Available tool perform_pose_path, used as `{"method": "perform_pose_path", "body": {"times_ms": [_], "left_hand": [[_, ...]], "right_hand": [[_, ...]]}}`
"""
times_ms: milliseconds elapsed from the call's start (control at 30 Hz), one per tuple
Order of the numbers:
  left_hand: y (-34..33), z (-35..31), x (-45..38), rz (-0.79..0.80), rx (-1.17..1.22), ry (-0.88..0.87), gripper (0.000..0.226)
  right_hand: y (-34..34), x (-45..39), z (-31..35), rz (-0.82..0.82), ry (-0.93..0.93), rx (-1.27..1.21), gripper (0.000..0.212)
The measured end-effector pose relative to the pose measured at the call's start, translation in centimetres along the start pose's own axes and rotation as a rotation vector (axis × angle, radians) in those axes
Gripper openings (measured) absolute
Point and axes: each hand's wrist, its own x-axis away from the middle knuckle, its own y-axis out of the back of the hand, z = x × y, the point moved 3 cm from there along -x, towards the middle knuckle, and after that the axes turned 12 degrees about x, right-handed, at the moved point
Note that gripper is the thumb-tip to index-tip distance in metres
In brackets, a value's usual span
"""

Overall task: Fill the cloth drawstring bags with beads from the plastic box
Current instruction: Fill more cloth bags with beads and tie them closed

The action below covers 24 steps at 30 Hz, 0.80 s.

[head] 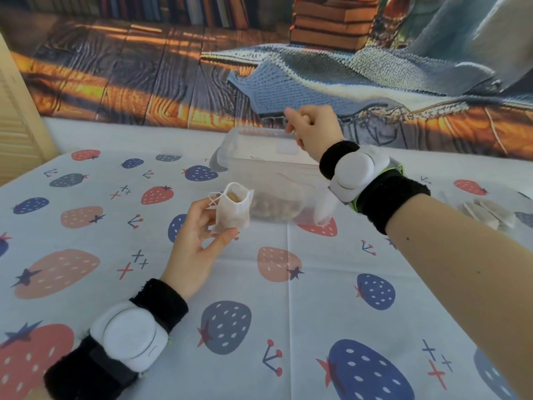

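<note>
My left hand (199, 241) pinches a small white cloth drawstring bag (232, 210) upright above the table, its mouth open with tan beads showing inside. Just behind it stands the clear plastic box (259, 166), with a layer of tan beads (274, 209) at its near end. My right hand (313, 128) hovers above the box's far rim, its fingers curled together; whether it holds beads is hidden. Both wrists carry black bands with white devices.
A pile of flat cloth bags (490, 215) lies at the right edge of the table. The table wears a strawberry-print cloth (259, 313). A printed backdrop (202, 67) hangs behind the table, and a slatted wooden panel (17, 125) stands at the left.
</note>
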Motion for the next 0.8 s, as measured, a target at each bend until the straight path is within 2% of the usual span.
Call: {"method": "perform_pose_path", "body": {"times_ms": [100,233,333,400,500,567,633,800], "left_hand": [[0.5,0.9,-0.1,0.021,-0.066,0.068,0.049],[0.5,1.4,0.0,0.022,-0.074,0.126,0.042],[0.6,1.5,0.0,0.024,-0.118,0.138,0.038],[0.5,1.5,0.0,0.046,-0.154,0.154,0.037],[0.4,1.6,0.1,0.085,-0.198,0.19,0.04],[0.4,1.7,0.1,0.1,-0.21,0.208,0.041],[0.3,1.6,0.1,0.105,-0.214,0.212,0.038],[0.1,1.4,0.2,0.116,-0.206,0.218,0.037]], "right_hand": [[1.1,0.9,0.4,-0.075,-0.01,-0.244,0.044],[1.7,3.8,0.8,-0.058,-0.1,-0.454,0.045],[1.2,6.8,0.9,0.077,-0.216,-0.659,0.046],[0.4,9.2,0.0,0.191,-0.301,-0.64,0.048],[-1.7,12.7,-2.8,0.327,-0.545,-0.563,0.052],[-3.0,14.4,-4.7,0.373,-0.763,-0.65,0.052],[-3.7,15.3,-5.7,0.394,-0.904,-0.793,0.049],[-4.2,15.4,-6.0,0.344,-0.912,-0.999,0.036]]}}
